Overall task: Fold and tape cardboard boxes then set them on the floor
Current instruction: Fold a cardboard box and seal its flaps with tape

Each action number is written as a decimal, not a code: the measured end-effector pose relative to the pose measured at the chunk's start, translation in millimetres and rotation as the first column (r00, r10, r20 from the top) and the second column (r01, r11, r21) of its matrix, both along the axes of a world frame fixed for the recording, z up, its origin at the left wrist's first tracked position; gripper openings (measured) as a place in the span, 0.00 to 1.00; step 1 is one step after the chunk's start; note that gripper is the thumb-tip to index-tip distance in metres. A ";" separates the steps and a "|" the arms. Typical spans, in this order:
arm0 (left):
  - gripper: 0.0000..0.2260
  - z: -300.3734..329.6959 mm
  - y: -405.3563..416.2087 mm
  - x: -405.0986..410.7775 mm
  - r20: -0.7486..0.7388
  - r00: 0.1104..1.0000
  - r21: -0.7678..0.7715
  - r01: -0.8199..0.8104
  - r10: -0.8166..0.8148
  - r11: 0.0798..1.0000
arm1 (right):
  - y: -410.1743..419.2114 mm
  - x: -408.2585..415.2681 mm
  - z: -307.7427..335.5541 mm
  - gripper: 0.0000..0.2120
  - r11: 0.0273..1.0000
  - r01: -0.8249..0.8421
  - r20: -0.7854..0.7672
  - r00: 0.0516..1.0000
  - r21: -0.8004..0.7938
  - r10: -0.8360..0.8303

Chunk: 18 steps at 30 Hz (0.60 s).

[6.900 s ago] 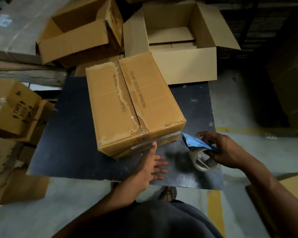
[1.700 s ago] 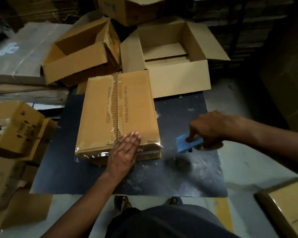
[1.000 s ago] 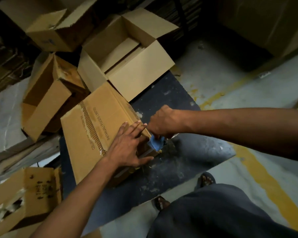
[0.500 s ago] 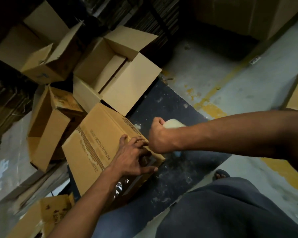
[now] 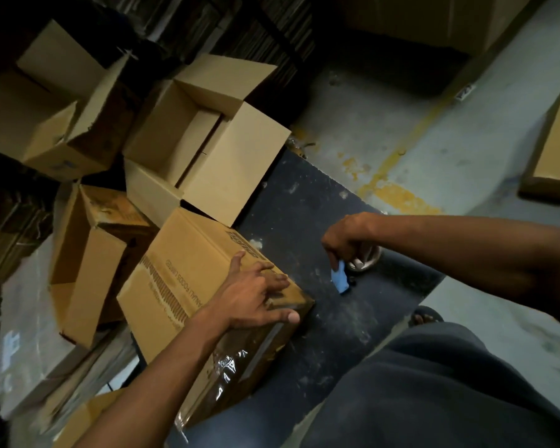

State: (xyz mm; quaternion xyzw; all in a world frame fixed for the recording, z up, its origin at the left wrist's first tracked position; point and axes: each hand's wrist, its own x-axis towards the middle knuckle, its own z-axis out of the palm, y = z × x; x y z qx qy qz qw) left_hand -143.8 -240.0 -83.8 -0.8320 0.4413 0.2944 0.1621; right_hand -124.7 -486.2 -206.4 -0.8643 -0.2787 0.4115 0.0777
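Pressing with spread fingers, the left hand (image 5: 256, 299) flattens tape on the closed box (image 5: 204, 299); the right hand (image 5: 348, 239) grips the tape dispenser (image 5: 353, 270). Better to rub the corner firmly.

Dim room, grey concrete floor (image 5: 466, 150) — yellow line (image 5: 398, 156)

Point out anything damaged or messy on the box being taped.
The closed box under the left hand has its top skin torn away along the centre seam, baring a strip of corrugation. The clear tape on its near end is wrinkled and puckered rather than flat. The right hand holds the tape dispenser clear of the box.
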 end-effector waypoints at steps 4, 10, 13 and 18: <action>0.43 1.3 37.2 -0.4 0.063 0.998 -0.286 0.029 -0.012 0.958 | -2.7 9.2 -16.4 0.19 0.995 0.065 0.048 0.996 0.078 -0.069; 0.47 -2.1 20.0 -6.9 0.084 0.989 -0.006 0.125 -0.124 0.992 | -1.4 15.0 -25.7 0.13 0.985 0.145 0.236 0.958 0.096 -0.164; 0.52 -7.7 -1.0 -3.5 0.058 0.984 0.151 0.156 -0.166 0.976 | 2.7 16.1 -26.3 0.13 0.988 0.134 0.262 0.953 0.075 -0.150; 0.46 -18.1 13.4 3.6 -0.016 0.996 -0.126 -0.085 0.084 0.988 | 4.5 5.9 -29.1 0.13 0.993 0.116 0.327 0.937 0.031 -0.120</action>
